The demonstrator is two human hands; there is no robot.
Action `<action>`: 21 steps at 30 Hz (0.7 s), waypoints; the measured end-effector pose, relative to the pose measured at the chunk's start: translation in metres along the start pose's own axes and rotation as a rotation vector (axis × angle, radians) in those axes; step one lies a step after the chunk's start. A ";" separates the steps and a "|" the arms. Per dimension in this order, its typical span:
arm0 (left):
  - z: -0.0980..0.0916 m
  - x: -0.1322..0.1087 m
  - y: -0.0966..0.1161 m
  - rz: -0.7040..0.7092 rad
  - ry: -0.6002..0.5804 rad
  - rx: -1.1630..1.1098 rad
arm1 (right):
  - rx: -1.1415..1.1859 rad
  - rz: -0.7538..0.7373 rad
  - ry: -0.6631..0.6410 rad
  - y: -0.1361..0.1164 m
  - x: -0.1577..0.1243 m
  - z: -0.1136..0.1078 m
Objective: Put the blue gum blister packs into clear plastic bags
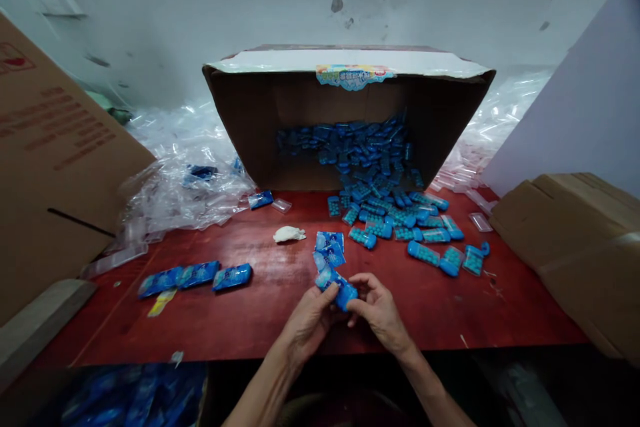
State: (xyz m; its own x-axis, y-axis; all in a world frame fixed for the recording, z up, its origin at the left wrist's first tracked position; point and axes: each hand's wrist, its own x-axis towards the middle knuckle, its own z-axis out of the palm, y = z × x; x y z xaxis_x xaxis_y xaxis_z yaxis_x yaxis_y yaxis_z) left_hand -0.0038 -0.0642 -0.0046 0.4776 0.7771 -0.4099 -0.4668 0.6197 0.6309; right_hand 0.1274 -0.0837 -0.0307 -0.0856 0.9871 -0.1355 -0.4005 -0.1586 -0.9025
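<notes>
A small blue candy pack [342, 291] is held between both hands above the red table, tilted. My left hand [314, 313] grips it with the thumb on top. My right hand [376, 307] pinches its lower right end between thumb and fingers. Just beyond it lie flat blue printed sleeves [330, 247], overlapping; whether the nearest one touches the pack I cannot tell. To the left, three blue wrapped packs [233, 277] lie in a row. Loose clear boxes of blue-green candy balls [377, 228] with blue caps are spread at the right.
A large cardboard box [440, 113] lies on its side at the back, blue candy boxes spilling out. Clear plastic cases [175, 147] are heaped at left. Cartons stand at left [60, 160] and right [575, 247]. A crumpled white scrap [289, 234] lies mid-table [280, 307]. Blue packs [140, 397] fill a container below.
</notes>
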 end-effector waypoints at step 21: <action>-0.003 -0.011 -0.007 0.007 -0.080 0.045 | -0.017 0.097 -0.203 -0.020 -0.003 -0.008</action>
State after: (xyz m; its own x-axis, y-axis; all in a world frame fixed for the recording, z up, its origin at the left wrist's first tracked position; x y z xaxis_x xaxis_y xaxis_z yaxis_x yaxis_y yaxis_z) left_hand -0.0082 -0.0761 -0.0067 0.5332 0.7688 -0.3531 -0.4370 0.6077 0.6632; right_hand 0.1430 -0.0832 -0.0161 -0.3059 0.9420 -0.1381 -0.3665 -0.2504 -0.8961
